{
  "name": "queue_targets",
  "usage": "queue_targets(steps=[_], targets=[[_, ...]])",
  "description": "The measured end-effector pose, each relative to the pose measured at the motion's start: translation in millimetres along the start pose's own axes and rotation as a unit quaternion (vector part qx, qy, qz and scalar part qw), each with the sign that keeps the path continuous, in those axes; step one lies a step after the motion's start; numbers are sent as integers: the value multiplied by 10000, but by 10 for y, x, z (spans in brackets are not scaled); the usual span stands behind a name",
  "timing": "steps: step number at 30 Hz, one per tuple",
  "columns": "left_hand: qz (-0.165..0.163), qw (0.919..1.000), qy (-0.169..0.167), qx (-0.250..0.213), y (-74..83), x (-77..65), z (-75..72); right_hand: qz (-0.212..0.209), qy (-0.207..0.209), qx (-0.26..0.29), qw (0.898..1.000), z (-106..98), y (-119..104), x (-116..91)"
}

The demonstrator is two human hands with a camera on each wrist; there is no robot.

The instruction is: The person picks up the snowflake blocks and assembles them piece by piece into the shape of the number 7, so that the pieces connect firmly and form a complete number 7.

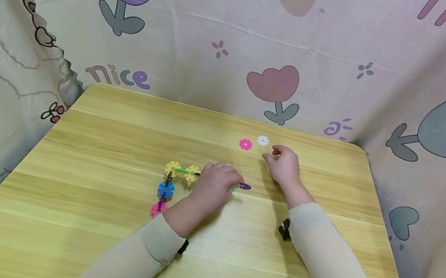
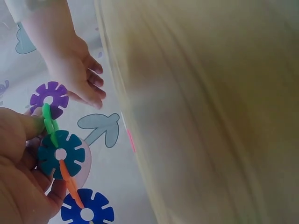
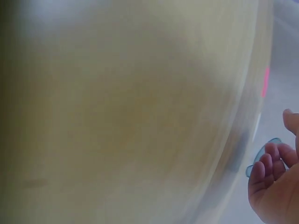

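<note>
My left hand (image 1: 215, 188) pinches a chain of notched plastic discs just above the table. In the left wrist view its fingers are at a green disc (image 2: 48, 120), which is slotted between a purple disc (image 2: 58, 95) and a teal disc (image 2: 74, 151). An orange disc (image 2: 70, 184) and a dark blue disc (image 2: 100, 210) follow. The chain bends on the left through a yellow disc (image 1: 173, 165) and a blue disc (image 1: 170, 191) down to a pink disc (image 1: 155, 210). My right hand (image 1: 285, 170), holding nothing, is beside a loose white disc (image 1: 263, 140), its fingers loosely bent.
A loose pink disc (image 1: 245, 144) lies left of the white one, near the back of the wooden table (image 1: 104, 236). Patterned cloth (image 1: 203, 11) hangs behind the table and along both sides. Both wrists wear dark devices.
</note>
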State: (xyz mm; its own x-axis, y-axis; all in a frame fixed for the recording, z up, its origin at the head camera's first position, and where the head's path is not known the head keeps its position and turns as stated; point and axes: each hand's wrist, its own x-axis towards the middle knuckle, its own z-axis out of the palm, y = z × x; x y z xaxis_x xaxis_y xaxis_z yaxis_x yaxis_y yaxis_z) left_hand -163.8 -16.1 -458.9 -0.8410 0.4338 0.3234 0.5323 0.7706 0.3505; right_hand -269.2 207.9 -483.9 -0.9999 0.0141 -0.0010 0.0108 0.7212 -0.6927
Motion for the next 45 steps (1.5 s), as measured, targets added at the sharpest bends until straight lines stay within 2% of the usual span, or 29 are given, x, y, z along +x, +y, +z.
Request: queue_targets(steps=[8,12,28,36,41,45], targets=[[161,9997,-184,55,59,-41,22,379,-92,-49,9992,124,81,163],[160,9997,-138,99,66,-65,53,566,-109,-124,9983,174,115,224],[207,9996,123,-112,64,-48,32,551,119,-488,9972,172,-23,432],[179,9995,216,-127,45,-55,21,703,-2,-693,9951,217,-42,500],[157,9995,239,-130,28,-55,18,887,-13,-508,9948,247,-45,523],[110,9996,200,-165,10,-57,9,1027,108,-133,9946,262,-36,521]])
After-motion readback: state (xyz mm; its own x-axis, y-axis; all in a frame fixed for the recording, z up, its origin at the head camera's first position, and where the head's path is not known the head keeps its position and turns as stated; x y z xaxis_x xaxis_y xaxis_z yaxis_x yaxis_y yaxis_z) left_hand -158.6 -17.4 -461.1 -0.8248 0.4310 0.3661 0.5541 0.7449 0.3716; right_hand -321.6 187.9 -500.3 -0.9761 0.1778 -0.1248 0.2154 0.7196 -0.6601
